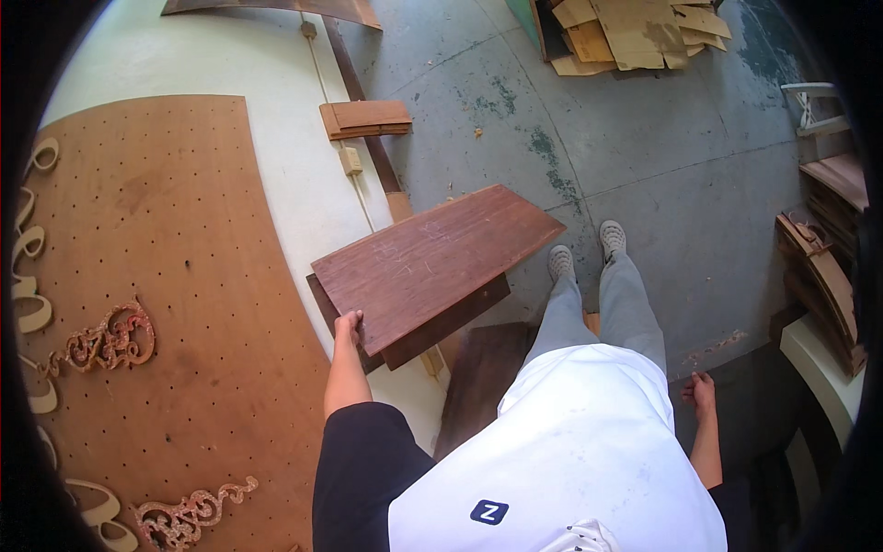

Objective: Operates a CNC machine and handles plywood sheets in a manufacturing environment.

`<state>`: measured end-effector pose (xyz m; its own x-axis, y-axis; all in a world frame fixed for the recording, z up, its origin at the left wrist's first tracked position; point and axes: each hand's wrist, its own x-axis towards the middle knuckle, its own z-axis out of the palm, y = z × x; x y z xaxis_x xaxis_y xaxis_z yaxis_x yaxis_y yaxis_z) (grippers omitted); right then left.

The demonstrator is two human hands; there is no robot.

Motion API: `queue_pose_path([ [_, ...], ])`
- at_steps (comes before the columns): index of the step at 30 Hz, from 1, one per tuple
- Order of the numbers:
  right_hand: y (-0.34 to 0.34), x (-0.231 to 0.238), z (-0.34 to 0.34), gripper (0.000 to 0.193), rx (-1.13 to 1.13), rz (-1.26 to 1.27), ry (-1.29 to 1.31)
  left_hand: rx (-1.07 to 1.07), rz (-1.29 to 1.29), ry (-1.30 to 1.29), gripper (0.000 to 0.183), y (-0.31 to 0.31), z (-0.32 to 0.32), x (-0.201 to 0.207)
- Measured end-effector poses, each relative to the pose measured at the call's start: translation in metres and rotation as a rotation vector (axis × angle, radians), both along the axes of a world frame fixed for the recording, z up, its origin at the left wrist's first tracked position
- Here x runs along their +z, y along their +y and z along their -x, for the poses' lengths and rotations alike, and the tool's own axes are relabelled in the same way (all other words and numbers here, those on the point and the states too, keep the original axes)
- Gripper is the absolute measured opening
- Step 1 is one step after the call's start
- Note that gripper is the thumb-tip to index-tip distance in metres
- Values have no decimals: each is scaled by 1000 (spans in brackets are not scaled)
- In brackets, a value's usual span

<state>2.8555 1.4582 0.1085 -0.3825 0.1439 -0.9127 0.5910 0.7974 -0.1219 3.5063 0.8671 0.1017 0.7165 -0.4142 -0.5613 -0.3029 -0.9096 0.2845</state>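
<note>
A long reddish-brown wooden board (432, 258) with pale scribbled marks lies tilted in front of me to the left. My left hand (349, 327) grips its near left corner, with fingers at the edge and part of them hidden. Beneath it, a darker wooden panel (451, 322) shows along the near side; how the two touch is hard to make out. My right hand (702, 391) hangs low by my right side, away from the board, its fingers loosely bent and apart with nothing seen in them.
A perforated brown pegboard (184, 230) with carved scroll ornaments (115, 340) covers the left wall. Small wooden pieces (368, 118) rest by the wall. Flattened cardboard (635, 32) lies at the far end. Stacked wooden parts (819, 276) stand at right. Another dark board (483, 377) is near my legs.
</note>
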Motion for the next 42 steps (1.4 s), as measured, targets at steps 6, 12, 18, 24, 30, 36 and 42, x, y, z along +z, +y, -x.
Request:
queue_pose_path([
  [6, 6, -2, 3, 34, -50, 39, -3, 77, -87, 19, 22, 0, 13, 6],
  [12, 8, -4, 10, 35, -52, 56, -9, 114, -47, -47, 21, 2, 17, 1],
  [18, 6, -17, 20, 34, -1, 100, -16, 14, 32, -7, 12, 3, 8, 10],
  [24, -10, -11, 27, 31, 8, 99, 22, -385, 81, -177, 39, -2, 65, 42],
  [30, -26, -27, 43, 32, 4, 167, 35, -758, 182, -313, 44, -10, 164, 104],
  [36, -86, -23, 44, 36, 71, 224, 71, -985, 385, -241, 38, -38, 203, 123],
  [42, -122, -47, 51, 37, 111, 246, 17, -1027, 281, -212, 33, -75, 261, 136],
])
